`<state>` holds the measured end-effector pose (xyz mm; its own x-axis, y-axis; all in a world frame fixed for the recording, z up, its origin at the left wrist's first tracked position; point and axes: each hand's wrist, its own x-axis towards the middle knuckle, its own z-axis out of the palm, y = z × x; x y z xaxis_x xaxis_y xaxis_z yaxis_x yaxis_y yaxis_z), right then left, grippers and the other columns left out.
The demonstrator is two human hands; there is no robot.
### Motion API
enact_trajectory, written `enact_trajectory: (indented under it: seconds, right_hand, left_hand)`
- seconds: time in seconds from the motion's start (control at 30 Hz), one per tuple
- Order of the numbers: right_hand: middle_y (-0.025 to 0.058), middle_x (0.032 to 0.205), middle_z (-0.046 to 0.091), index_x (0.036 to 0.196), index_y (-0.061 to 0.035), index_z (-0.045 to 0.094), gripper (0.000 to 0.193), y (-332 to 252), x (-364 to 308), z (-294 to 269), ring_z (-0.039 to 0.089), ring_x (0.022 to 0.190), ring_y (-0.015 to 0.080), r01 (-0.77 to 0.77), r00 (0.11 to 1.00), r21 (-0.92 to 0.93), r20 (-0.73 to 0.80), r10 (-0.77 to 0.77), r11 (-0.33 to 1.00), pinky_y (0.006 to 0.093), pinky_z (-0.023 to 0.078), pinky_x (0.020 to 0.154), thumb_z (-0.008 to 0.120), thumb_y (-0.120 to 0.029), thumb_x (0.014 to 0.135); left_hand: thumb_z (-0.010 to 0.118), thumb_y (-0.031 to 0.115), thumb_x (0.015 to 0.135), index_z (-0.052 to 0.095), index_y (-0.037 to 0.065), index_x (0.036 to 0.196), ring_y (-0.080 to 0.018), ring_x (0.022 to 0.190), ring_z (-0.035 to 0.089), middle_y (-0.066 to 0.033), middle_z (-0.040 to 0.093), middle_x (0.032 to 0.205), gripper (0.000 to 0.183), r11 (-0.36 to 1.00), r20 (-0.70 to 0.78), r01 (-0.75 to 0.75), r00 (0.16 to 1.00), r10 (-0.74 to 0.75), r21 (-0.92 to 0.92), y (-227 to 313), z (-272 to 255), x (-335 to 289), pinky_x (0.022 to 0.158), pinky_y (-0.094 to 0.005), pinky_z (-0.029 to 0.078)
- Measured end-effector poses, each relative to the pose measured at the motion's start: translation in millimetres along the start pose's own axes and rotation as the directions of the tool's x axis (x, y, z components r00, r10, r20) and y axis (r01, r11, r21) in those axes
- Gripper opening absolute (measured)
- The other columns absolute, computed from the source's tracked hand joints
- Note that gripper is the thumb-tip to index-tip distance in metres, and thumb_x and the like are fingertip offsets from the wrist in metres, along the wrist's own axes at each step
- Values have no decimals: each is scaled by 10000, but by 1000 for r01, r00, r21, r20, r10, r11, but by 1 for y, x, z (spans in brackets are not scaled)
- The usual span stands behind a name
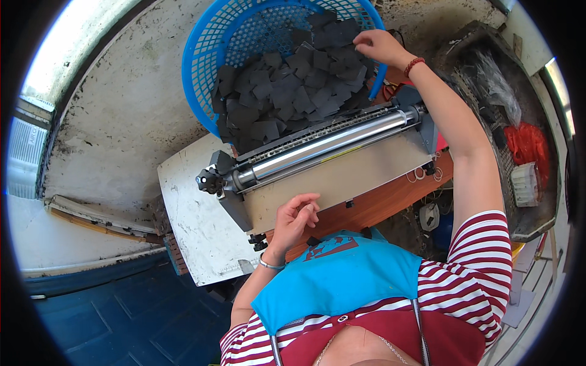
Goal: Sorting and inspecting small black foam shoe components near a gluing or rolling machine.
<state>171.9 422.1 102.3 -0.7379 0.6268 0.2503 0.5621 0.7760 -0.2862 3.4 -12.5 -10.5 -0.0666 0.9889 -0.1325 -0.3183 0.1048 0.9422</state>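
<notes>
A heap of thin black square pieces (299, 79) fills much of a blue plastic basket (194, 76). My right hand (379, 47) is at the basket's right rim, fingers bent together against the edge of the heap; whether a piece is between the fingertips cannot be made out. In front of the basket lies a tabletop machine with a shiny metal roller (329, 141) and a flat beige feed plate (342, 177). My left hand (295, 221) is over the plate's near left edge, fingers curled and thumb against them. Nothing shows plainly in its grip.
A black knob (209, 180) sticks out at the machine's left end. The machine stands on a reddish-brown board (390, 198) beside a stained white panel (198, 213). At the right, a dark grimy tray (537, 226) holds a red plastic bag (526, 149) and clear plastic film.
</notes>
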Motion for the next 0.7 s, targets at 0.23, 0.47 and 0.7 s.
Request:
enact_trajectory:
  seconds: [0.23, 0.47, 0.7]
  right_hand:
    - [154, 947, 682, 1028, -5, 668, 236, -40, -109, -119, 660, 846, 286, 109, 980, 203, -185, -72, 973, 360, 523, 737, 646, -178, 869]
    - [-5, 845, 669, 1071, -58, 685, 238, 89, -287, -155, 531, 617, 29, -141, 822, 528, -409, 396, 838, 182, 432, 564, 588, -237, 948]
    - [114, 1193, 582, 1285, -55, 539, 583, 164, -355, -66, 583, 951, 179, -437, 764, 470, -256, 593, 767, 313, 482, 841, 716, -353, 817]
  left_hand:
    - [511, 64, 937, 627, -13, 1127, -92, 700, 591, -51, 639, 884, 235, 993, -257, -39, 964, 67, 115, 1, 21, -6, 586, -208, 495]
    - [522, 56, 941, 630, -2, 1127, -77, 725, 577, -40, 627, 893, 223, 975, -284, -47, 953, 109, 218, -1, 82, 2, 608, -198, 481]
    - [526, 54, 932, 631, 33, 1141, -65, 738, 575, -25, 629, 917, 236, 966, -40, 142, 990, -137, 214, -31, 164, 28, 639, -202, 474]
